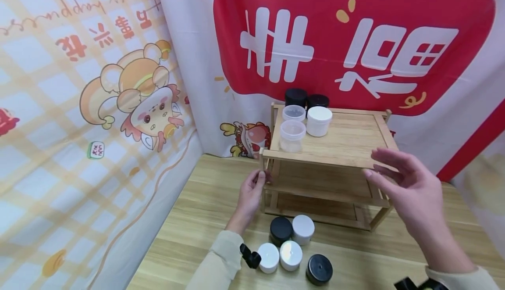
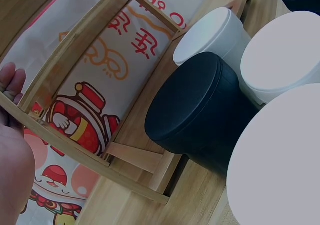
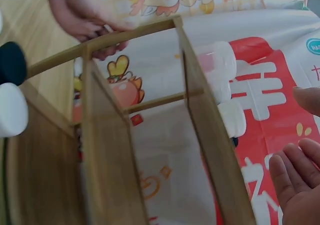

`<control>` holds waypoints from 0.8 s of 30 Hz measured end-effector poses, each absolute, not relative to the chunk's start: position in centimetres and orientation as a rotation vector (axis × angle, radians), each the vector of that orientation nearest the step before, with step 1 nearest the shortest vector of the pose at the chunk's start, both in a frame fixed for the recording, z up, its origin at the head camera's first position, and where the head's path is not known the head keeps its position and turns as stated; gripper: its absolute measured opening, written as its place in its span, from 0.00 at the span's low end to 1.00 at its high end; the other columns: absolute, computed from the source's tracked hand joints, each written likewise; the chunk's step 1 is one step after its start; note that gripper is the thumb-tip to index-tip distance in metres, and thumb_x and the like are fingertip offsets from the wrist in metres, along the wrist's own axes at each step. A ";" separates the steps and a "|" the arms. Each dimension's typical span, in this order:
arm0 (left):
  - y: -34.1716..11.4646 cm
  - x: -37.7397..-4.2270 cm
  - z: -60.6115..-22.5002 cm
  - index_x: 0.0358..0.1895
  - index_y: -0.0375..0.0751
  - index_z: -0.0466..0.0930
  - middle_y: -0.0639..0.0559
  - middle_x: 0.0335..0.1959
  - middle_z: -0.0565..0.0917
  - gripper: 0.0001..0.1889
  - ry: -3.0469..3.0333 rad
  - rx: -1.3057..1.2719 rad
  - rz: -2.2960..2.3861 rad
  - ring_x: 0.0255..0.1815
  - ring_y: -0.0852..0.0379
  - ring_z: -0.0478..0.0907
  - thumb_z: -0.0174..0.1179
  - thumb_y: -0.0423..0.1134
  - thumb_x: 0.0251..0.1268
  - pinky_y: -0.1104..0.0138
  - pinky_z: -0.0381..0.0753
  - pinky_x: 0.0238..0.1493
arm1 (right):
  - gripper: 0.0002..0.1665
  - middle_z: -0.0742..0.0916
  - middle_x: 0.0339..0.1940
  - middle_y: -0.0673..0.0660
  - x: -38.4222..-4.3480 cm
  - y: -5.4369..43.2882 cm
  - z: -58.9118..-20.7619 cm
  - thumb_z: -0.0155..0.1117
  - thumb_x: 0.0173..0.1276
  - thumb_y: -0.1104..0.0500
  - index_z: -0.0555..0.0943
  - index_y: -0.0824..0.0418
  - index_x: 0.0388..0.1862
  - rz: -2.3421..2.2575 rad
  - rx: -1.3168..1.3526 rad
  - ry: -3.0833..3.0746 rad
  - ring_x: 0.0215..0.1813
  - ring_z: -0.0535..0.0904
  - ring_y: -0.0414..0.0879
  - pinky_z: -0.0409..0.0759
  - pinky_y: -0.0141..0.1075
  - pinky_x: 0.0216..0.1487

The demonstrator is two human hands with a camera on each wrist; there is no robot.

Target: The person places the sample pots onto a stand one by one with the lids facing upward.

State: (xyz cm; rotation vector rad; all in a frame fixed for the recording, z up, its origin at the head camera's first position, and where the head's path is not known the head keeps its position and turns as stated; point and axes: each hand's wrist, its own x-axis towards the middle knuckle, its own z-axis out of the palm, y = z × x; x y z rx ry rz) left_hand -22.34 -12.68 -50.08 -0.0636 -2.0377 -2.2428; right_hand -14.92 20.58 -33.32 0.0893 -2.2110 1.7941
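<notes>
A three-tier wooden rack (image 1: 355, 137) stands in front of me. My left hand (image 1: 248, 195) grips its front left post just below the top shelf; in the right wrist view the fingers curl around that post. Beside the front right corner of the top shelf, my right hand (image 1: 420, 191) is raised with thumb and fingers apart, holding nothing. On the left part of the top shelf are two clear tubs, one in front (image 1: 292, 137) and one behind (image 1: 293, 112). A white jar (image 1: 318, 122) sits beside them, with two black-topped jars (image 1: 296, 97) at the back.
Before the rack, several lidded jars stand on the wood-grain surface (image 1: 205, 206): a black jar (image 1: 281, 231) and a white jar (image 1: 303, 229), two nearer white jars (image 1: 290, 255), and another black jar (image 1: 319, 269). Printed cloth (image 1: 193, 84) hangs behind and at the left.
</notes>
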 end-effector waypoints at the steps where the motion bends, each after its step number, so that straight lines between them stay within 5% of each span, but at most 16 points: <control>1: -12.7 -22.3 -50.1 0.70 0.36 0.77 0.37 0.60 0.86 0.30 -2.041 -0.063 -2.243 0.64 0.52 0.83 0.52 0.58 0.85 0.48 0.70 0.82 | 0.35 0.89 0.61 0.44 -14.5 20.9 -33.9 0.80 0.67 0.64 0.80 0.57 0.72 1.830 0.113 -2.168 0.57 0.87 0.32 0.83 0.17 0.52; 11: -12.8 -22.4 -50.1 0.71 0.36 0.77 0.35 0.62 0.85 0.31 -2.044 -0.063 -2.247 0.65 0.52 0.83 0.52 0.59 0.85 0.48 0.71 0.82 | 0.32 0.92 0.58 0.48 -10.8 22.0 -39.8 0.76 0.62 0.79 0.81 0.71 0.66 1.844 0.024 -2.035 0.56 0.88 0.37 0.83 0.20 0.57; 24: -12.9 -22.2 -50.0 0.72 0.39 0.76 0.40 0.62 0.86 0.35 -2.093 -0.055 -2.217 0.70 0.51 0.80 0.51 0.65 0.81 0.46 0.69 0.83 | 0.38 0.90 0.59 0.40 -7.6 19.7 -49.1 0.78 0.57 0.80 0.79 0.73 0.68 1.827 -0.050 -2.167 0.57 0.87 0.30 0.82 0.20 0.58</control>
